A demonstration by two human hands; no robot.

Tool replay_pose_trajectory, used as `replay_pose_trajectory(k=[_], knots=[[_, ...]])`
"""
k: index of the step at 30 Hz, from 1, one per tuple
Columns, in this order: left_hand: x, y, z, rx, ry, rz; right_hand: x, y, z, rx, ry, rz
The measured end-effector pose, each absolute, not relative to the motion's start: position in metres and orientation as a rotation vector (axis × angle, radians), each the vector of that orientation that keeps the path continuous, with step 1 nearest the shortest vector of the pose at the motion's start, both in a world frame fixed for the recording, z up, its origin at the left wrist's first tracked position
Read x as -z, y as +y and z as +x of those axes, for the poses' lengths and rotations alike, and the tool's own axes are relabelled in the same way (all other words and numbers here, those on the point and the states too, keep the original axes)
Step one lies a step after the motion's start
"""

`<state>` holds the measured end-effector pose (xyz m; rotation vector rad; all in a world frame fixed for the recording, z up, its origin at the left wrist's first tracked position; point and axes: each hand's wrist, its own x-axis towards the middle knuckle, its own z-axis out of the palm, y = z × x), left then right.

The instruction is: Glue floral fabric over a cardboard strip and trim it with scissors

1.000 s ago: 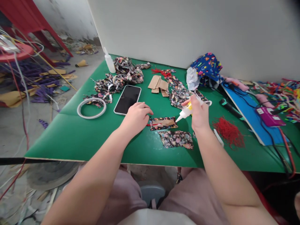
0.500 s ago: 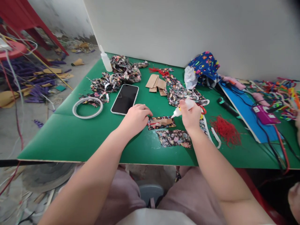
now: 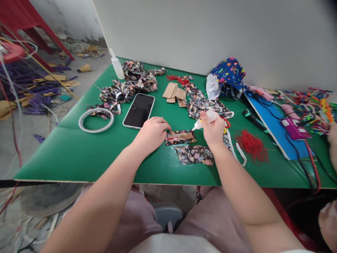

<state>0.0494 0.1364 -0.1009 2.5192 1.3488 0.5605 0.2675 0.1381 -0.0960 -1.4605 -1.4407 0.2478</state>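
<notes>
My right hand (image 3: pixel 212 130) is wrapped round a white squeeze bottle (image 3: pixel 210 116), its nozzle tilted down at the upper right corner of a floral-edged cardboard piece (image 3: pixel 185 137). A red cord lies along the left half of that piece. The fingertips of my left hand (image 3: pixel 155 130) rest at its left end, the fingers bent and close together; whether they pinch it is hidden. Just below lies a flat strip of floral cloth (image 3: pixel 194 155). A phone (image 3: pixel 139 110) is on the table beyond my left hand.
Around the green table (image 3: pixel 105 154) lie a tape roll (image 3: pixel 96 120), crumpled floral cloth (image 3: pixel 131 86), cardboard pieces (image 3: pixel 174 93), red threads (image 3: pixel 251 146), a blue board (image 3: pixel 279 128) and a purple box with cables (image 3: pixel 295 128). Another person's hand (image 3: pixel 333 140) shows at the right edge.
The whole view has shifted slightly. The bottle's nozzle stays near the same corner of the cardboard piece. Another person's hand shows more at the right edge.
</notes>
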Motion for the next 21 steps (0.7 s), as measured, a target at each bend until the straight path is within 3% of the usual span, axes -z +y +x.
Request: replay_pose_trajectory(k=[21], knots=[[0.0968,0.1359,0.0470,-0.555,1.370,2.497,0.1000,0.1412,0.2701,-0.286,-1.409,-1.463]])
